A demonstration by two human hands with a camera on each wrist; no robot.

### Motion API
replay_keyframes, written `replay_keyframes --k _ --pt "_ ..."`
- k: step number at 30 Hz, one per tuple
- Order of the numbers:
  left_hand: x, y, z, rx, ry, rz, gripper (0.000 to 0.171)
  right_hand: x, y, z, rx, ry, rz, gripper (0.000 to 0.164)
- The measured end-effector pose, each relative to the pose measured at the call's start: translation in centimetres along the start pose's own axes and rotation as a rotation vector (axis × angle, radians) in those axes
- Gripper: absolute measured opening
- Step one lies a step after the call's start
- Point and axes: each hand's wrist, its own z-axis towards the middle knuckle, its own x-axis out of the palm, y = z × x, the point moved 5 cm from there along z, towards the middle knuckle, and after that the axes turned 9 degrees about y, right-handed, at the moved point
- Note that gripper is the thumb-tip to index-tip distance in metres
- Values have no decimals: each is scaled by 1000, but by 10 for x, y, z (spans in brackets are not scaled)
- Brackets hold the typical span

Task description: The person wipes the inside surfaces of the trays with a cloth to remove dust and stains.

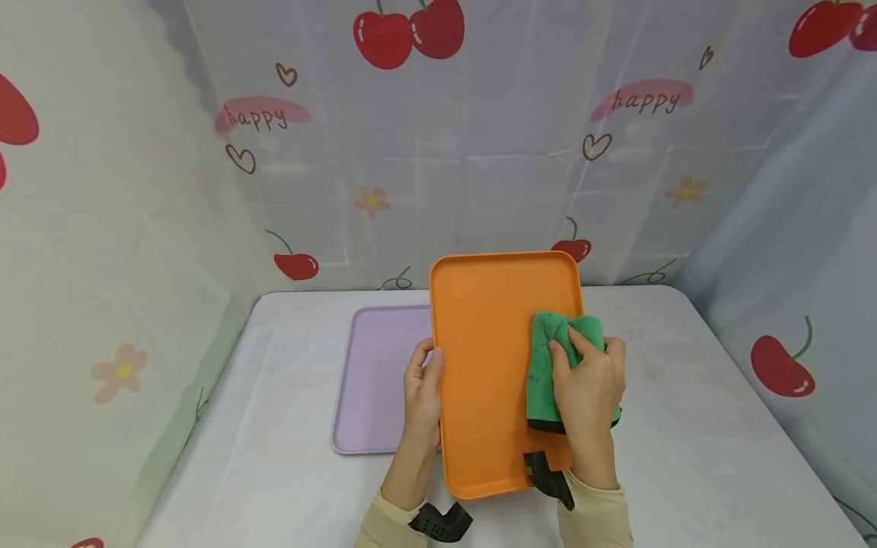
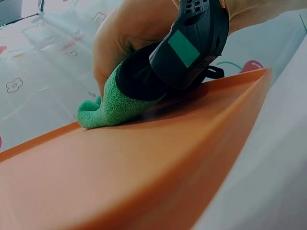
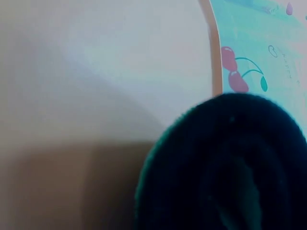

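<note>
An orange tray (image 1: pixel 489 365) is held tilted up above the table, its inner face toward me. My left hand (image 1: pixel 422 392) grips its left edge, thumb at the rim and the other fingers partly hidden behind. My right hand (image 1: pixel 591 377) pinches a bunched green cloth (image 1: pixel 546 365) with a dark hem and presses it on the tray's right side, near the rim. In the left wrist view the green cloth (image 2: pixel 117 103) bears on the tray surface (image 2: pixel 96 167). Its folded dark edge (image 3: pixel 230 129) fills the lower right of the right wrist view.
A pale purple tray (image 1: pixel 373 380) lies flat on the white table (image 1: pixel 274 411), partly covered by the orange tray and left hand. Curtains (image 1: pixel 479 152) printed with cherries stand behind the table and at both sides. A black wrist mount (image 1: pixel 441 523) sits by the left cuff.
</note>
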Motion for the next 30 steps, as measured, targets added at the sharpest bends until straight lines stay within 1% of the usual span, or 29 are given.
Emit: replay_keyframes --k 8,16,20,24,30 --pt "0 0 0 0 5 28 22 6 4 -5 -33 -24 19 34" --pt "0 1 0 2 -4 21 23 18 23 -16 -96 12 20 36" --pt "0 2 0 3 -9 28 22 23 36 -22 -155 14 9 36" --pt "0 3 0 5 -6 24 23 28 48 -28 -238 1 0 35" --pt "2 2 -1 4 -4 36 26 33 63 -37 -338 -6 14 34"
